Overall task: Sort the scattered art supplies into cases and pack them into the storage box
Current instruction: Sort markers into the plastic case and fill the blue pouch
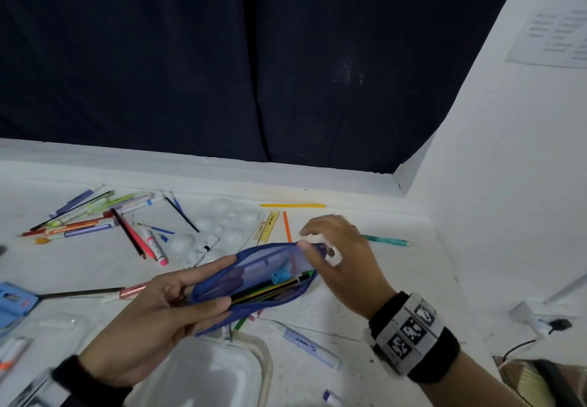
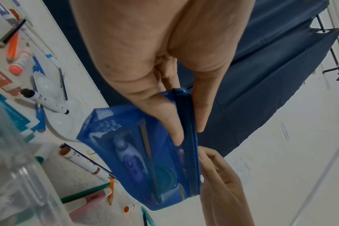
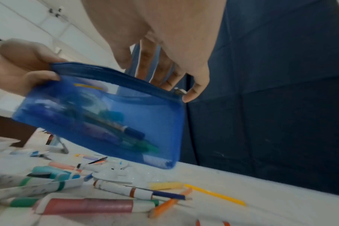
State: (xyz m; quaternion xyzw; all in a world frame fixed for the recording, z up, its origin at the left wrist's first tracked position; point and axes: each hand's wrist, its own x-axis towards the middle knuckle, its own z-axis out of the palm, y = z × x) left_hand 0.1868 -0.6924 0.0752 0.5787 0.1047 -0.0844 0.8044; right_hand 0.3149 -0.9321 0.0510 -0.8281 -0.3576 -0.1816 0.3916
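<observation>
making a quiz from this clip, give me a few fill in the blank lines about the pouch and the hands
1. Both hands hold a see-through pouch coloured ____.
2. The right hand pinches the pouch's ____ pull at its end.
3. The left hand holds the pouch ____ the table, not resting on it.
4. The yellow stick lies ____ the pouch.

Missing words: blue; zip; above; outside

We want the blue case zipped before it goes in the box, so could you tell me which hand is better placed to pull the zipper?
Probably the right hand: its fingertips already sit at the zipper pull at the blue mesh case's far end, while the left hand grips the opposite end and steadies it.
</observation>
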